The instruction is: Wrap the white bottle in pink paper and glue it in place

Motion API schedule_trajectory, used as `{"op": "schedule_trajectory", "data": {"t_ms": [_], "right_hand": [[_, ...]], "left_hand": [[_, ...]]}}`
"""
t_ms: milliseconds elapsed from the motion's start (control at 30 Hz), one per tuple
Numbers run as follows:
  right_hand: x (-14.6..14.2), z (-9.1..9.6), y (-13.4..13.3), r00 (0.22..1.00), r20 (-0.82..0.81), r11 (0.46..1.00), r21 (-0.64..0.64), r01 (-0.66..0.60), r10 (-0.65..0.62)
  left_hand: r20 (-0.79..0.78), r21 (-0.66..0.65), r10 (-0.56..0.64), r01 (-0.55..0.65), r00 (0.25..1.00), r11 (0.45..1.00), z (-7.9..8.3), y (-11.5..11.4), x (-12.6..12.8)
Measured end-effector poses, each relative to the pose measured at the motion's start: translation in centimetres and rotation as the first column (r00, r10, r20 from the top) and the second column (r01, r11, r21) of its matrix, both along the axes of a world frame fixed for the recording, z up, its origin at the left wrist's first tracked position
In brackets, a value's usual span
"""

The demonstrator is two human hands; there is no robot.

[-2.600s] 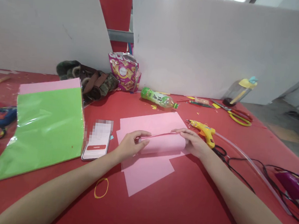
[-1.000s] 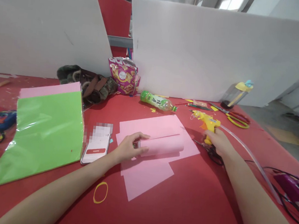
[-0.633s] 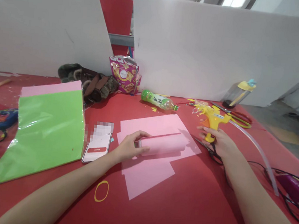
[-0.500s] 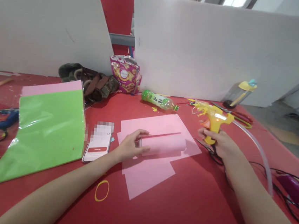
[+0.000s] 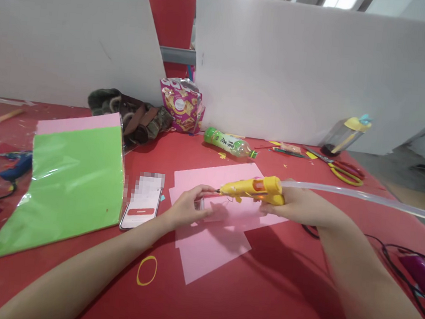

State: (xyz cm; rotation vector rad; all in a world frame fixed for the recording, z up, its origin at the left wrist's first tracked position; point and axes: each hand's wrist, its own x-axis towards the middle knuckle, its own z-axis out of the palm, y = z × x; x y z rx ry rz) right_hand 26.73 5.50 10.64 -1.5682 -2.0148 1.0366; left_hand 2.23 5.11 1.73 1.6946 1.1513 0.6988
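Note:
My left hand (image 5: 189, 208) holds the left end of a rolled tube of pink paper (image 5: 235, 211), thumb and fingers closed around it. The tube lies on flat pink sheets (image 5: 212, 260). In my right hand (image 5: 298, 204) is a yellow hot glue gun (image 5: 253, 187), with a long clear glue stick (image 5: 359, 196) sticking out of its back. The gun's nozzle points left and is at the tube's upper edge, close to my left fingertips. Whether the tip touches the paper I cannot tell. The gun covers part of the tube.
Left of the sheets are a phone (image 5: 140, 212) and a packet of green paper (image 5: 76, 186). Behind lie a green-labelled bottle (image 5: 229, 144), a snack bag (image 5: 182, 105) and scissors (image 5: 342, 171). A yellow ring (image 5: 139, 271) lies in front, and a black cable (image 5: 386, 246) at right.
My right hand has swung the glue gun left and turned it, bringing the nozzle to the paper tube's edge. My left hand keeps its hold on the tube.

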Motion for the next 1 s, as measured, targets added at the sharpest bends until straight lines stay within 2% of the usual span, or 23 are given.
{"op": "schedule_trajectory", "data": {"t_ms": [67, 133, 300, 533, 700, 867, 1000], "right_hand": [[-0.7, 0.2, 0.3, 0.983, 0.148, 0.994, -0.046, -0.102, 0.108], [-1.2, 0.3, 0.4, 0.959, 0.231, 0.986, -0.053, -0.156, 0.164], [-1.7, 0.1, 0.1, 0.926, 0.342, 0.987, -0.04, -0.154, 0.158], [-2.9, 0.1, -0.1, 0.913, 0.329, 0.966, 0.005, -0.258, 0.242], [-3.1, -0.1, -0.1, 0.908, 0.35, 0.968, 0.011, -0.249, 0.229], [-3.2, -0.1, -0.3, 0.905, 0.395, 0.983, 0.031, -0.182, 0.156], [-3.3, 0.1, -0.3, 0.894, 0.422, 0.984, 0.029, -0.178, 0.149]], "left_hand": [[0.019, 0.04, -0.004, 0.003, 1.0, 0.999, -0.4, 0.2, -0.1], [0.048, 0.063, -0.009, 0.006, 0.999, 0.998, -0.6, 0.3, -0.1], [0.043, 0.031, -0.007, 0.006, 0.999, 1.0, -0.5, 0.4, 0.0], [0.03, -0.028, 0.002, -0.001, 1.0, 1.0, 0.1, 0.2, 0.0], [0.04, -0.032, 0.001, 0.0, 0.999, 0.999, 0.2, 0.1, 0.0], [0.052, 0.013, -0.011, 0.011, 0.999, 1.0, -0.1, 0.2, 0.0], [0.055, -0.039, -0.008, 0.01, 0.998, 0.999, -0.2, 0.2, 0.0]]}}
